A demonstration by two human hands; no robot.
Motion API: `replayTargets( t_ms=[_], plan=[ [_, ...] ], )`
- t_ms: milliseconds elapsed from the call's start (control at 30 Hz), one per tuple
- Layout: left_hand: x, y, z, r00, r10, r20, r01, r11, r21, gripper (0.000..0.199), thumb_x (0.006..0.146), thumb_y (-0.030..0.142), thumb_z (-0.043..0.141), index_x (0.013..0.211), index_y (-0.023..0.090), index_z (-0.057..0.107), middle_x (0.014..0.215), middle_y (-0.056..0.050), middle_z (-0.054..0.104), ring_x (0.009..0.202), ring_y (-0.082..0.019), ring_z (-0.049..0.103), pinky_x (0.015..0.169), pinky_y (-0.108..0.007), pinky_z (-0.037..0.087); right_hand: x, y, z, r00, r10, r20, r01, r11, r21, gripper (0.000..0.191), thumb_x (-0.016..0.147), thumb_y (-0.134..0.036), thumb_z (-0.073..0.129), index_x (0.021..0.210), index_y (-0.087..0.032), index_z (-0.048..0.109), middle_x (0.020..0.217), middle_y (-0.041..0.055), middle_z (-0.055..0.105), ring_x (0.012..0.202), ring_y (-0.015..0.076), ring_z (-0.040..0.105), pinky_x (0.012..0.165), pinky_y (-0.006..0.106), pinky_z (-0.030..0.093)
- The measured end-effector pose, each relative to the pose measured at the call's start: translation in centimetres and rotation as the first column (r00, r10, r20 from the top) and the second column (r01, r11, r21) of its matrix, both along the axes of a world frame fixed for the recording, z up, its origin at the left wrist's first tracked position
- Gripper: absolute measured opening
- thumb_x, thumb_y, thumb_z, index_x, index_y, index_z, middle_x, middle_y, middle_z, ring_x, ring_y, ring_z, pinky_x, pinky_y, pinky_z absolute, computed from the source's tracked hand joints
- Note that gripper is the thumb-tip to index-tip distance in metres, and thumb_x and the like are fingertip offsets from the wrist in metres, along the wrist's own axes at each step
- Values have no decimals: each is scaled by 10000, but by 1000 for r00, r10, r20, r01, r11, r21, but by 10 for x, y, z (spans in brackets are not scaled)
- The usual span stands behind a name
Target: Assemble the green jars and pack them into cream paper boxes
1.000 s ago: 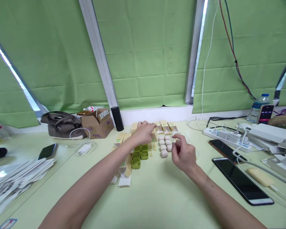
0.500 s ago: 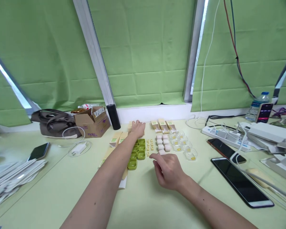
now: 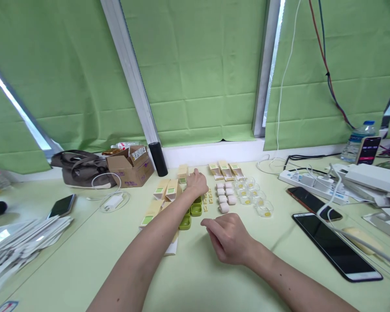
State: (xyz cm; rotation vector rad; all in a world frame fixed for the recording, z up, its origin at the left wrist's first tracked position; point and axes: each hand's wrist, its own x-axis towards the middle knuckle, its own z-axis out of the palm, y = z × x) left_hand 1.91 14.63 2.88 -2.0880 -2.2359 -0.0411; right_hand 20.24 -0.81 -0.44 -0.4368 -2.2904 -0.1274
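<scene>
My left hand [image 3: 196,182] reaches out over the far end of the green square cups [image 3: 196,210], its fingers bent beside an upright cream box [image 3: 182,171]; whatever the fingertips touch is hidden. Nearer to me, my right hand [image 3: 230,238] hovers above the table, fingers curled and thumb pointing left, with nothing visible in it. Between the hands lie small yellow pieces [image 3: 205,201] in two columns. Right of them sit several pale pink blocks [image 3: 222,199], then clear plastic cups [image 3: 264,209] with yellow spots inside. Several cream boxes with green labels [image 3: 172,190] stand left of the green cups.
Three more cream boxes [image 3: 225,170] stand at the back. A cardboard box [image 3: 130,169], grey bag [image 3: 84,169] and black cylinder [image 3: 158,159] are back left. Two phones [image 3: 336,245], cables and a power strip [image 3: 312,187] lie right. White strips [image 3: 29,240] are piled left.
My left hand has moved right, off the back cream box to the far end of the green cups. My right hand has stayed nearly in place, and the view has shifted slightly.
</scene>
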Motion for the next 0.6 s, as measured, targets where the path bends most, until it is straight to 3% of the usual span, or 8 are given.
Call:
replayTargets(
  t_ms=[133,367,600],
  plan=[
    [-1,12,-5,997,38,63,-37,999,-18,661,759,238,688,1384,76,546,1532,-293,400,1166,-362,636,852,-421,567,0,0,-2,999,1,51,-1,1000,-3,304,781,-95,496,1052,-181,604,614,-15,631,487,154,450,550,334,147],
    [-7,35,-11,981,100,164,-95,995,-36,784,755,223,691,1483,65,444,1611,-296,300,1273,-380,582,913,-429,562,-4,-1,-6,997,15,81,-14,1000,-12,317,751,-100,511,1043,-179,605,600,-25,611,482,148,422,552,327,135],
    [-14,48,-14,969,125,215,-117,992,-52,823,757,205,687,1524,81,417,1628,-274,300,1299,-386,573,958,-442,550,-8,-2,-6,994,32,108,-32,999,-3,335,697,-92,510,1008,-176,604,611,-25,614,483,149,395,534,335,137]
  ],
)
